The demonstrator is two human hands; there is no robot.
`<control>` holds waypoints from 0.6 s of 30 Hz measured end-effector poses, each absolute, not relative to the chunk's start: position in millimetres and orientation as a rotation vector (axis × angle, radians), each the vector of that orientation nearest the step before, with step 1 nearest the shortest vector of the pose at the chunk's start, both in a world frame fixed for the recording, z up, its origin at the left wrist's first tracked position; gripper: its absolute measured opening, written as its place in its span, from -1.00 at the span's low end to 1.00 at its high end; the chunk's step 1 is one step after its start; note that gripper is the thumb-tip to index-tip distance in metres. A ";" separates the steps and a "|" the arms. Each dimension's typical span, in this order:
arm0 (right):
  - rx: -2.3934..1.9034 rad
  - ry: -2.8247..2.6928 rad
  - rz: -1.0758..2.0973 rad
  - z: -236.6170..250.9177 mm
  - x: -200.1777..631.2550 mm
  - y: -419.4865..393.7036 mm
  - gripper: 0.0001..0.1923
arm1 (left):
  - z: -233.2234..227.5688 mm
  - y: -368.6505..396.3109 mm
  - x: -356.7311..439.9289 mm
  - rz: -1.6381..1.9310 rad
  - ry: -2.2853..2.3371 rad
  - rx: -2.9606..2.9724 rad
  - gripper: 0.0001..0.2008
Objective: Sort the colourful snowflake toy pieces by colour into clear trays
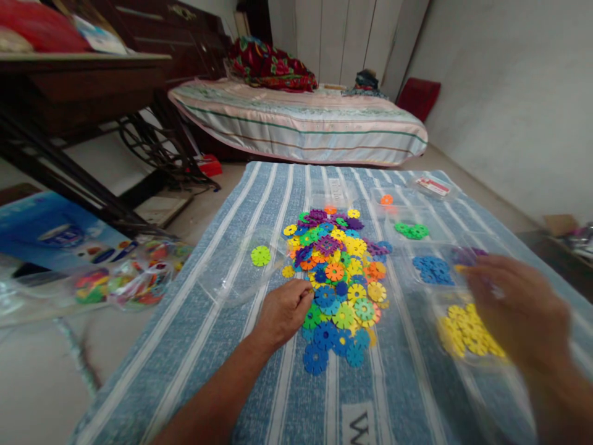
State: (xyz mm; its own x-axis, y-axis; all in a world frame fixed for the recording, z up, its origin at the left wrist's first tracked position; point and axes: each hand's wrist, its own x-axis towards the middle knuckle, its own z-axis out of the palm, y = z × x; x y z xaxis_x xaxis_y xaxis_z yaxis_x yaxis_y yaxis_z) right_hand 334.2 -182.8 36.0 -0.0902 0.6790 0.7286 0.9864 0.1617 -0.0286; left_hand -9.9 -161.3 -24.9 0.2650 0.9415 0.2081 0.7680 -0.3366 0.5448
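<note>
A heap of flat, flower-shaped plastic discs in many colours lies on a blue-and-white striped cloth. My left hand rests at the heap's left edge, fingers curled on a small yellow-green disc. My right hand is blurred, hovering over a clear tray of yellow discs; whether it holds anything is unclear. Clear trays nearby hold blue discs, green discs, one orange disc and purple discs. A lime disc sits in a clear tray on the left.
A bag of coloured pieces and a blue box lie on the floor at left. A dark sewing-machine table stands behind them. A mattress lies beyond the cloth, and a wall runs along the right.
</note>
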 end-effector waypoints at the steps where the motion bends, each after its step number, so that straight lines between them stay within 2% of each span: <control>1: -1.700 -1.741 -0.739 42.0 351.9 -177.6 -0.83 | -25.0 -161.4 -9.9 0.724 1.561 2.208 -0.83; 3: -1.894 -1.681 -0.832 48.0 371.0 -172.3 -0.79 | -25.6 -161.7 -10.0 0.729 1.555 2.216 -0.84; 5: -1.892 -1.691 -0.810 43.8 365.0 -173.0 -0.75 | -26.3 -162.0 -10.3 0.735 1.551 2.222 -0.85; 8: -1.536 -1.856 -0.568 22.3 318.7 -180.2 -0.73 | -27.3 -162.1 -11.0 0.740 1.541 2.222 -0.86; 12: -1.273 -2.083 -0.182 -4.7 239.1 -189.9 -0.84 | -27.5 -161.9 -11.9 0.731 1.529 2.225 -0.86; 18: -1.281 -2.289 0.030 -9.6 171.2 -187.3 -0.76 | -25.9 -162.7 -11.9 0.721 1.513 2.241 -0.85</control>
State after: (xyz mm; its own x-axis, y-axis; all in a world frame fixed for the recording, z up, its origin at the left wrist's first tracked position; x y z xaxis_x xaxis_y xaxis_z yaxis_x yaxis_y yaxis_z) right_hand 171.2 -187.3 -9.6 -0.4231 0.8020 0.4217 0.7905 0.5542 -0.2608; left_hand -11.9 -162.7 -25.9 0.3037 0.9274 0.2186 0.7538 -0.3742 0.5402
